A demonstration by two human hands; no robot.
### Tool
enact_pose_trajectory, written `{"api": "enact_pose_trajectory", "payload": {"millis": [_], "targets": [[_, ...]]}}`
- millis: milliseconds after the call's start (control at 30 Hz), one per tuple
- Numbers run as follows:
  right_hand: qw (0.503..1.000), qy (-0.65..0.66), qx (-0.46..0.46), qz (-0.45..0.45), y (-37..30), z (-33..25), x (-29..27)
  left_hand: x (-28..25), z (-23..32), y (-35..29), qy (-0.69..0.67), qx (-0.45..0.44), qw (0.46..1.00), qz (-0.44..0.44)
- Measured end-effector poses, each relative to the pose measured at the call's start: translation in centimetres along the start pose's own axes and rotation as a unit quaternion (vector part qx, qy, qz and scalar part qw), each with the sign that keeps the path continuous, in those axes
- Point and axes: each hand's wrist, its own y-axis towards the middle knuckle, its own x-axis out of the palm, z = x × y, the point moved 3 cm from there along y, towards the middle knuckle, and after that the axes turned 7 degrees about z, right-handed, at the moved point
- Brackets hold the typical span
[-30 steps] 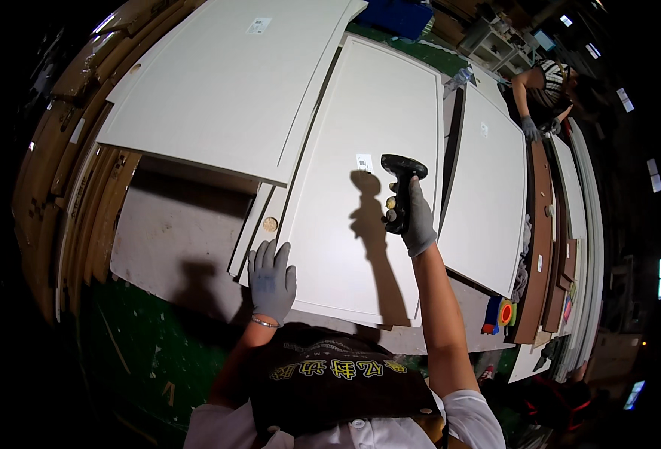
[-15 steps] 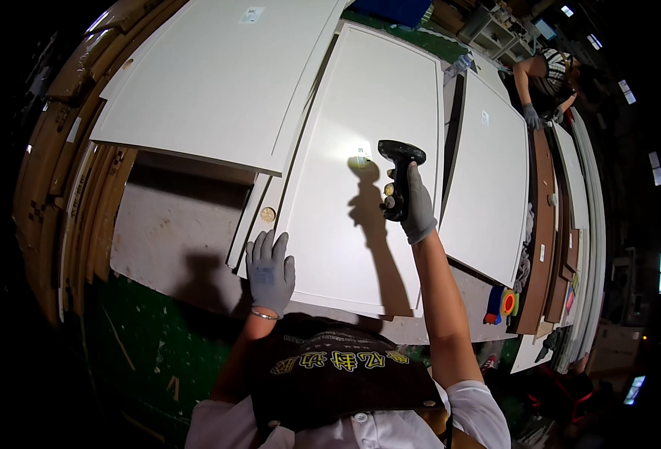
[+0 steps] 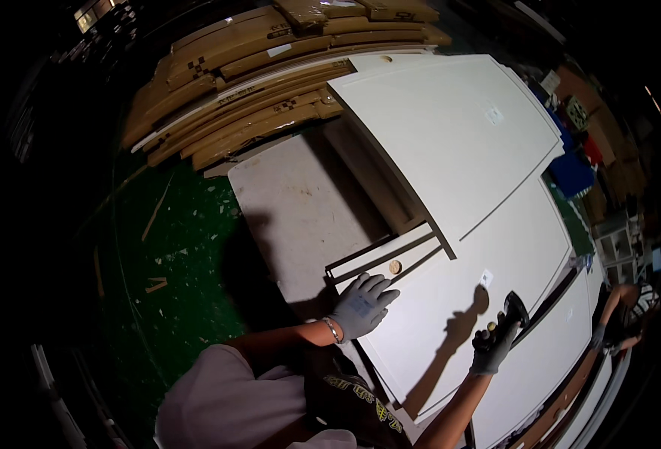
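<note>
Head view showed a large flat white rectangular panel (image 3: 487, 299) lying from centre toward 4 o'clock, with a second white panel (image 3: 450, 127) overlapping it at 1 o'clock. Long brown cardboard cartons (image 3: 255, 75) were stacked at 11 o'clock, above the green speckled floor (image 3: 181, 254) at 9 o'clock. The grey-gloved left hand (image 3: 362, 305) lay flat, fingers spread, on the panel's near edge. The grey-gloved right hand (image 3: 490, 350), at 4 o'clock, was closed around a black pistol-shaped handheld scanner (image 3: 511, 313) over the panel.
</note>
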Motion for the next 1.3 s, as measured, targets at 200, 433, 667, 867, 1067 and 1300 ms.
{"api": "enact_pose_trajectory", "payload": {"millis": [200,433,667,867,1067,1300], "targets": [[0.994,0.060,0.002,0.090,-0.4,1.5,-3.7,0.3,-0.4,1.1,-0.004,0.000,0.999,0.040],[0.918,0.102,-0.135,0.359,-7.2,3.3,-16.2,2.1,-0.1,1.5,-0.003,0.035,0.998,0.048],[0.792,-0.062,-0.197,0.575,-13.3,13.9,-29.1,3.4,-1.6,-0.5,0.034,0.045,0.997,0.043],[0.773,-0.183,-0.099,0.599,-15.6,17.7,-28.3,-0.2,2.0,-0.6,0.056,0.088,0.994,0.032],[0.775,-0.234,-0.086,0.581,-13.5,17.0,-27.5,3.0,-0.9,0.4,0.070,0.063,0.996,0.005],[0.731,-0.364,-0.150,0.557,-12.5,15.5,-28.2,3.0,-0.4,0.1,0.048,0.034,0.998,0.020]]}}
